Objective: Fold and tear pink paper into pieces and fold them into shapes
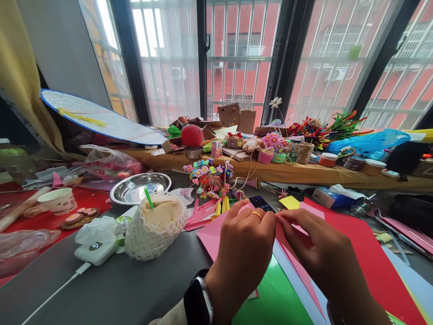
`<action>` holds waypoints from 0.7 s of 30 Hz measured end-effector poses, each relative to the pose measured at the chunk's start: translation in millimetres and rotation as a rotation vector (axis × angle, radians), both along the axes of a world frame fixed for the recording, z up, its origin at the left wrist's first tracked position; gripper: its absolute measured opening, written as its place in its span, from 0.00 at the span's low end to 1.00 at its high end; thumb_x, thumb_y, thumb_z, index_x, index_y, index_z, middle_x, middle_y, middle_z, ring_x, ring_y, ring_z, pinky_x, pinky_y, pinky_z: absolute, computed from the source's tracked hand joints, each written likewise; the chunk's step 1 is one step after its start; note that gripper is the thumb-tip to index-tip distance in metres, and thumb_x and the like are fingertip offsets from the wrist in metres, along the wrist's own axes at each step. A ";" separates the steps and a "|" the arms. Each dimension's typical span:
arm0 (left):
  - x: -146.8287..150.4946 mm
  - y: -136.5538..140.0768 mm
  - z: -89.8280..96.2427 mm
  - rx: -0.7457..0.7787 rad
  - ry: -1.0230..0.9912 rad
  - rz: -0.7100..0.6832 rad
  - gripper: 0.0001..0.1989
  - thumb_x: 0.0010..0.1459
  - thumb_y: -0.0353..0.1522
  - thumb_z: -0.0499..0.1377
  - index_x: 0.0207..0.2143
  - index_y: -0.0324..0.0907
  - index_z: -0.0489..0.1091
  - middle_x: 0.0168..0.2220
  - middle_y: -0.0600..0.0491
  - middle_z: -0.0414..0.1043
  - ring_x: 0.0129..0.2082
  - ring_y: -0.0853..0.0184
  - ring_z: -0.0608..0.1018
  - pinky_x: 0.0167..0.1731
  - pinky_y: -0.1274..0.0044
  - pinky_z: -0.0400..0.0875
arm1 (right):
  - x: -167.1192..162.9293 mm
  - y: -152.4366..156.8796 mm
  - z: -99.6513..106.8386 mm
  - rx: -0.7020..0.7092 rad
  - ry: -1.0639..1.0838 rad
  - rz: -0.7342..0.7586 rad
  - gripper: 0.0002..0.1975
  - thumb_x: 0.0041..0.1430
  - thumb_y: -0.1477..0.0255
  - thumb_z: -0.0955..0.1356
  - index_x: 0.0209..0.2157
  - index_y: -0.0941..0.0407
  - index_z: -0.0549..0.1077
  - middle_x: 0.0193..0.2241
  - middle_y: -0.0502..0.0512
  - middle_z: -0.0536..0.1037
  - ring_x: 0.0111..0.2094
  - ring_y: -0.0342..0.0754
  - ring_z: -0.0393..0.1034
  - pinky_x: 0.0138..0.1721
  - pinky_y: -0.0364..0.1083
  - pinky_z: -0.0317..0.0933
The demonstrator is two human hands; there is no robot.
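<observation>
Head view, left hand (248,234) curled, right hand (321,250) pinching, fingers (299,218) closed, anything held indiscernible, phone (261,203) partly hidden

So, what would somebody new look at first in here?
Probably the left hand, wearing a gold ring, and the right hand, close together, right of center. Next, perhaps the coconut in white netting with a green straw, left of them. Also the round red ball near the windows.

The head-worn camera looks forward and down over the grey desk (145,289); it sits close behind the left hand (245,241) and right hand (320,248). Its wide view faces the barred windows (237,58) beyond.
</observation>
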State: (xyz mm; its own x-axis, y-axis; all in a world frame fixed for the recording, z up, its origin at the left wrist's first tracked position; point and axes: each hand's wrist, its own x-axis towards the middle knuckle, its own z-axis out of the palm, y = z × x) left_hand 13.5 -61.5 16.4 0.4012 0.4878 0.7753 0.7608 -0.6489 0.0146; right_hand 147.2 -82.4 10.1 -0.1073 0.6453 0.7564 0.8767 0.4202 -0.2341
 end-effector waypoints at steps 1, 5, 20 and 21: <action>0.0 -0.1 0.0 0.002 0.001 -0.001 0.05 0.48 0.24 0.54 0.22 0.41 0.64 0.19 0.58 0.66 0.22 0.70 0.66 0.40 0.73 0.62 | 0.1 -0.2 -0.2 -0.003 0.002 0.002 0.08 0.54 0.69 0.61 0.30 0.55 0.69 0.26 0.51 0.73 0.28 0.45 0.67 0.26 0.42 0.59; 0.1 -0.7 -0.4 0.004 0.006 -0.010 0.05 0.48 0.25 0.54 0.22 0.41 0.65 0.19 0.58 0.65 0.22 0.71 0.66 0.40 0.73 0.62 | 0.3 -0.9 -0.8 -0.018 0.017 0.011 0.08 0.53 0.69 0.61 0.30 0.56 0.69 0.26 0.51 0.73 0.27 0.45 0.67 0.26 0.42 0.60; -0.1 -1.1 -0.7 0.040 0.015 -0.001 0.06 0.48 0.25 0.54 0.21 0.40 0.65 0.18 0.58 0.64 0.21 0.72 0.66 0.41 0.72 0.63 | 2.0 -0.4 2.2 -0.072 0.044 0.047 0.07 0.53 0.70 0.61 0.30 0.55 0.69 0.26 0.50 0.74 0.28 0.44 0.68 0.26 0.41 0.61; -0.1 -1.1 -0.7 0.043 0.013 0.000 0.06 0.48 0.24 0.54 0.21 0.40 0.65 0.18 0.58 0.64 0.21 0.72 0.66 0.41 0.72 0.62 | 2.1 -0.5 2.1 -0.074 0.047 0.047 0.07 0.53 0.70 0.61 0.30 0.54 0.69 0.26 0.50 0.74 0.28 0.44 0.68 0.26 0.41 0.61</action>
